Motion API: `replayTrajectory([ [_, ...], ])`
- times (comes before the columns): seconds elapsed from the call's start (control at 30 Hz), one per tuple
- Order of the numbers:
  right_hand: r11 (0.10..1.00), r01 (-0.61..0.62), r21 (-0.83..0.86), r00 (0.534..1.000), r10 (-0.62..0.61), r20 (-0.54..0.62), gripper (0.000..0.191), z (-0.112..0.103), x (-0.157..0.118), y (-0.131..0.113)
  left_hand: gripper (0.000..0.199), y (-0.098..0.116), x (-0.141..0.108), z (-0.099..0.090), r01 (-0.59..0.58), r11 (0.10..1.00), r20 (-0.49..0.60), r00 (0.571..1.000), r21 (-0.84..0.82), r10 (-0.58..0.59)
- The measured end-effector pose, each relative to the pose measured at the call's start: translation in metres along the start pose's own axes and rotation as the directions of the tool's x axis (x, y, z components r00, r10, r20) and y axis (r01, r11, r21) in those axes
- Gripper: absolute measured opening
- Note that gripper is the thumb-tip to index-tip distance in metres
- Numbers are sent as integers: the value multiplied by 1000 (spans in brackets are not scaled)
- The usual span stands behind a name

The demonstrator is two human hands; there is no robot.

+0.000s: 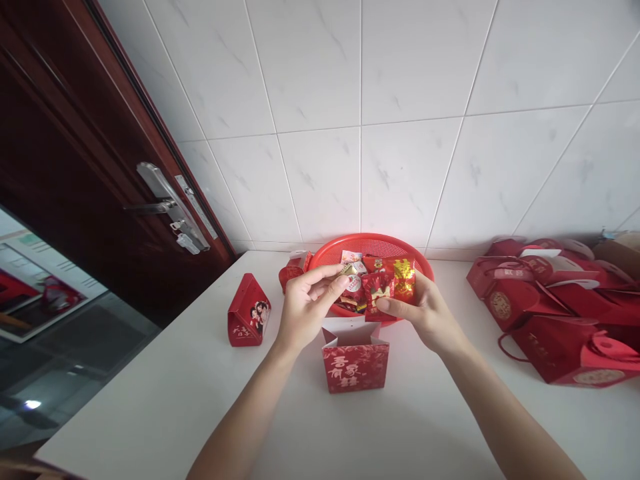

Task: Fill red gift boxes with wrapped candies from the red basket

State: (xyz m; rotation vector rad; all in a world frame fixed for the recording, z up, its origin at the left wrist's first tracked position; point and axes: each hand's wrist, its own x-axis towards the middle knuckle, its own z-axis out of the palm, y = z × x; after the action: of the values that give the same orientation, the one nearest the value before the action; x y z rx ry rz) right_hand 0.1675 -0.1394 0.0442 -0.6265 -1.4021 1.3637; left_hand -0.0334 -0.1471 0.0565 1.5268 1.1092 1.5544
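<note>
A red paper box (356,367) with white lettering stands upright on the white table, its top open. Behind it is a red mesh basket (373,241) with wrapped sweets inside. My left hand (313,303) is over the basket's left front, thumb and fingers pinched on a small gold-wrapped sweet (349,270). At the basket's right side my right hand (427,310) grips red and gold candy packets (404,277), with a smaller red packet (377,293) by its thumb.
On the left stands a closed red triangular box (249,313). Another red box (294,268) lies beside the basket. Many red boxes (545,347) are piled at the right. A tiled wall (410,167) rises behind the table (190,373); a dark door (100,133) is at left.
</note>
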Motion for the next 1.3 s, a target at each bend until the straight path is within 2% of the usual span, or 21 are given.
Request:
replayTrajectory([
  [0.33,984,-84,156,996,77,49,32,-3,4,2,24,-3,2,-1,-12,997,43,999,-78,15],
  [0.47,988,-79,133,996,72,61,35,-3,4,1,23,-4,2,-2,-24,997,67,997,-73,29],
  [0.57,999,-36,16,997,35,63,34,-4,3,-1,23,-3,0,-5,-76,997,132,989,33,71],
  [0.63,998,-3,-69,995,10,101,33,-6,1,-4,27,-1,-2,-9,-165,974,195,972,154,134],
  [0.7,989,39,-141,989,-18,148,30,-10,0,-8,36,3,-3,-16,-264,928,282,941,261,189],
  [0.77,978,69,-198,979,-28,202,24,-14,-2,-13,41,8,-4,-23,-328,882,384,904,339,189],
  [0.87,957,68,-283,949,25,313,20,-20,-5,-18,35,16,-5,-32,-365,818,518,850,444,99],
  [0.97,896,117,-429,926,57,373,25,-22,-8,-20,22,24,-5,-38,-374,752,573,820,543,-5],
  [1.1,770,214,-601,933,21,359,21,-19,-7,-16,18,32,-3,-44,-339,707,590,795,620,-137],
  [1.3,658,241,-713,941,22,338,17,-16,-6,-12,26,23,0,-44,-323,655,636,704,683,-316],
])
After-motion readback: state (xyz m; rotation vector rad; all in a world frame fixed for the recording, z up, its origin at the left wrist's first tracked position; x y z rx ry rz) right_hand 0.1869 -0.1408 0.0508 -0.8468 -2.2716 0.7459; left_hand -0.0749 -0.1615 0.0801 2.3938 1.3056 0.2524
